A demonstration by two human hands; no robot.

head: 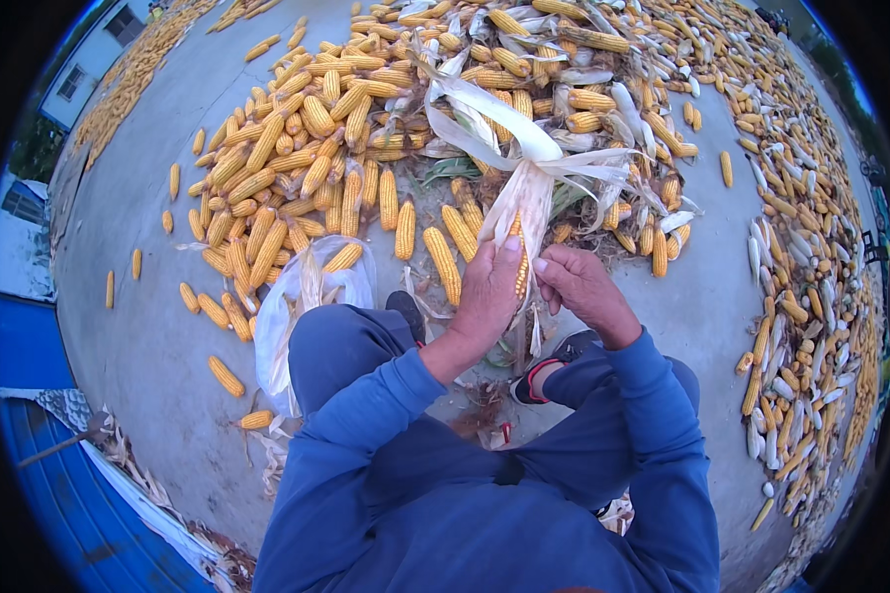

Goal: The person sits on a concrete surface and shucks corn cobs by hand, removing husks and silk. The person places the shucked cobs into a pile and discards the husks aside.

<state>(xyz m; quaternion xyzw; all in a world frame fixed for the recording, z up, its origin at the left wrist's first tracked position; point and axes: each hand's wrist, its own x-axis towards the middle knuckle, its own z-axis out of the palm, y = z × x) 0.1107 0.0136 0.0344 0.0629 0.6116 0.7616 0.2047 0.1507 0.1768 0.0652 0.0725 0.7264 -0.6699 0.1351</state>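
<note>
My left hand [487, 296] grips a corn cob [521, 256] whose yellow kernels show between partly opened husks. Pale husk leaves [528, 189] still cover its upper part and spread out in long strips beyond it. Against the cob's right side rests my right hand [584, 285], fingers curled and thumb at the husk edge; whether it pinches a husk leaf cannot be made out. Just beyond both hands, several bare cobs [443, 265] lie on the concrete, at the near edge of a large heap of corn [267, 163].
A white plastic bag [274, 348] holding husks stands beside my left knee. Loose cobs [226, 376] lie on the ground at left. A long band of corn [801, 311] runs along the right side. Blue sheeting [81, 504] with a stick lies at lower left.
</note>
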